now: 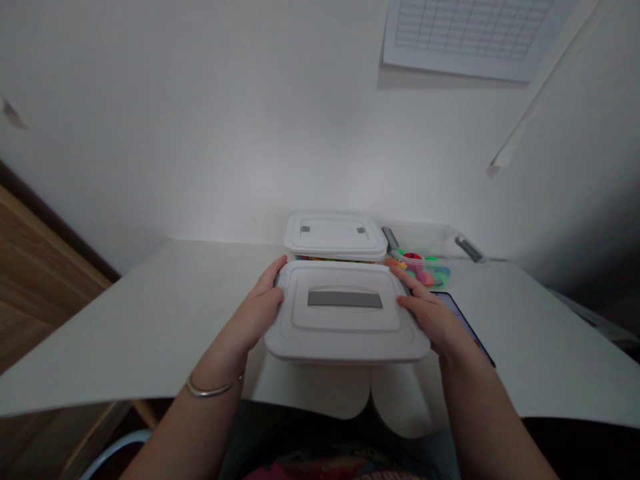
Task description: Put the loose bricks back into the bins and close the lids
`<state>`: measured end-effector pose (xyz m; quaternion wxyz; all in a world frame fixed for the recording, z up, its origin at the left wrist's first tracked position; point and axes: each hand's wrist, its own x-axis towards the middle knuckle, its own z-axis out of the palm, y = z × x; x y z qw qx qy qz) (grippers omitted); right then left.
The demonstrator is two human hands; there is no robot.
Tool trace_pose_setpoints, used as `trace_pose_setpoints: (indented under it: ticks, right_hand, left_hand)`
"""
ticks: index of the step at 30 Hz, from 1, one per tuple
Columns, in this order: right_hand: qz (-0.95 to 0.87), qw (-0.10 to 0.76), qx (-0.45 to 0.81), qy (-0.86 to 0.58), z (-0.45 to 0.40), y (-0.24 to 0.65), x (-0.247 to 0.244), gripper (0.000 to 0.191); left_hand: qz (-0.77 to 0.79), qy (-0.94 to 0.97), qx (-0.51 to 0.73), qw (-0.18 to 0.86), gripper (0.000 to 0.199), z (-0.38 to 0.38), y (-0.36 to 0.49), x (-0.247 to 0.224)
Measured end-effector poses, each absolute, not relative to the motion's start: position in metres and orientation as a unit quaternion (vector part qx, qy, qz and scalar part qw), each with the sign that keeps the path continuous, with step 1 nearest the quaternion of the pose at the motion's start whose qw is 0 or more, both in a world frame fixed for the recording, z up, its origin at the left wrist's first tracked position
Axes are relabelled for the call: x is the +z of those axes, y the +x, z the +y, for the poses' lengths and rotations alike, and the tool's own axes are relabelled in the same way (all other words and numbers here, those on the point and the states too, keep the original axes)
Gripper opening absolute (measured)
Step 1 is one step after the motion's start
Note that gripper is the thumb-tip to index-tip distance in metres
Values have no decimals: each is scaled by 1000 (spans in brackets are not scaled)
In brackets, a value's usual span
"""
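Both my hands hold a white plastic lid (345, 340) with a grey strip (345, 299) across its top. My left hand (260, 307) grips its left edge, and my right hand (430, 317) grips its right edge. Just behind it stands a white lidded box (335, 235) with small grey clips. A band of coloured items (335, 259) shows beneath that box's lid. What the lid in my hands covers, if anything, is hidden. A dark phone or tablet (463, 320) lies under and beyond my right hand. A metal bangle (213, 390) circles my left wrist.
A clear plastic container (425, 237) holding colourful toys stands at the back right, against the white wall (200, 133). The white table (125, 320) runs left and right. A wooden surface (45, 267) lies at the left, and a gridded paper (470, 33) hangs above.
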<state>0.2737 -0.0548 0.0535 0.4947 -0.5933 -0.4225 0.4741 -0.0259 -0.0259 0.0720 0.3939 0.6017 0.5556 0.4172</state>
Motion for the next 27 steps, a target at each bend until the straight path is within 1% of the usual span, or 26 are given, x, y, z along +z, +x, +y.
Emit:
trace_pose_setpoints:
  ticks: [3, 6, 10, 18, 20, 22, 25, 27]
  right_hand:
    - [-491, 466, 406, -614, -53, 276, 54, 77]
    - [-563, 417, 345, -625, -52, 277, 58, 83]
    - [-615, 376, 313, -618, -50, 276, 59, 86]
    - [-643, 355, 290, -614, -44, 275, 56, 87]
    - [-635, 364, 295, -614, -45, 275, 58, 88]
    - [-611, 388, 318, -612, -47, 274, 60, 89]
    - [-519, 457, 433, -578, -52, 273, 56, 86]
    - [-430, 514, 518, -531, -54, 273, 47, 80]
  left_hand:
    - [526, 656, 414, 349, 81, -22, -29, 69]
    - [488, 713, 401, 303, 80, -20, -31, 69]
    - [474, 758, 368, 255, 82, -20, -31, 73]
    - [457, 793, 311, 256, 83, -21, -26, 81]
    - [443, 788, 324, 278, 83, -22, -25, 82]
    - [448, 737, 384, 330, 83, -24, -25, 81]
    - [485, 542, 528, 438, 79, -30, -23, 74]
    - [491, 413, 573, 510, 70, -34, -21, 68]
